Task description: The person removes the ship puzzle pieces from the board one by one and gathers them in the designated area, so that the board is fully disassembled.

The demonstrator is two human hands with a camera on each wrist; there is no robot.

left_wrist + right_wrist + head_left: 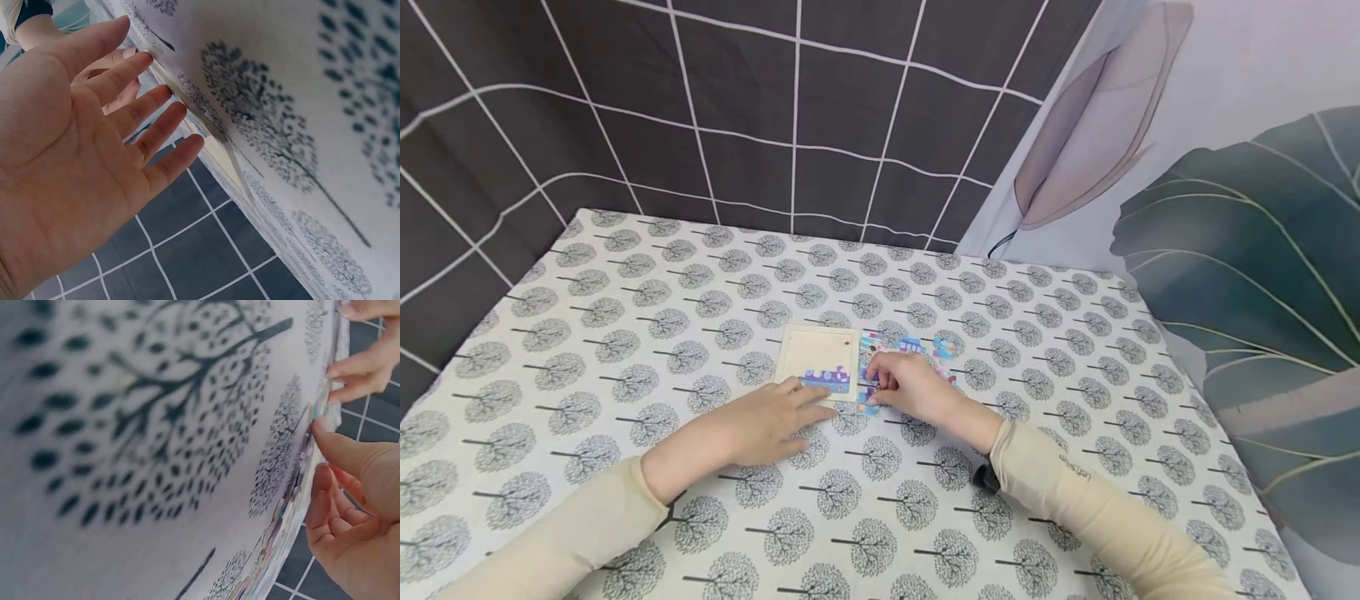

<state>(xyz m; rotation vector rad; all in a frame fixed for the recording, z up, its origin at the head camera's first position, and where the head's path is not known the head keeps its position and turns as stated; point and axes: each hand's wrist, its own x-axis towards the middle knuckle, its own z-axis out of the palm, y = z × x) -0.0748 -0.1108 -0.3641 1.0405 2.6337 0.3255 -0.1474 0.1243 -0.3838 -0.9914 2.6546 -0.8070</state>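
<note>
A shallow cream puzzle tray (782,354) lies on the cloth, with joined purple and blue jigsaw pieces (826,379) along its lower part. My left hand (771,421) rests palm down, fingers spread and fairly straight, its fingertips over the tray's lower edge. In the left wrist view the same hand (94,137) holds nothing. Just right of the tray, my right hand (913,387) has curled fingers, thumb and forefinger pinching at a small puzzle piece (868,408). In the right wrist view, that hand's thumb (340,447) meets the pieces' edge; the fingers partly hide the piece.
Several loose coloured puzzle pieces (910,343) lie beyond and under the right hand, partly hidden by it. A tree-print cloth (700,333) covers the table. A dark checked curtain (737,108) hangs at the back, and a leaf-print cloth (1247,275) at the right.
</note>
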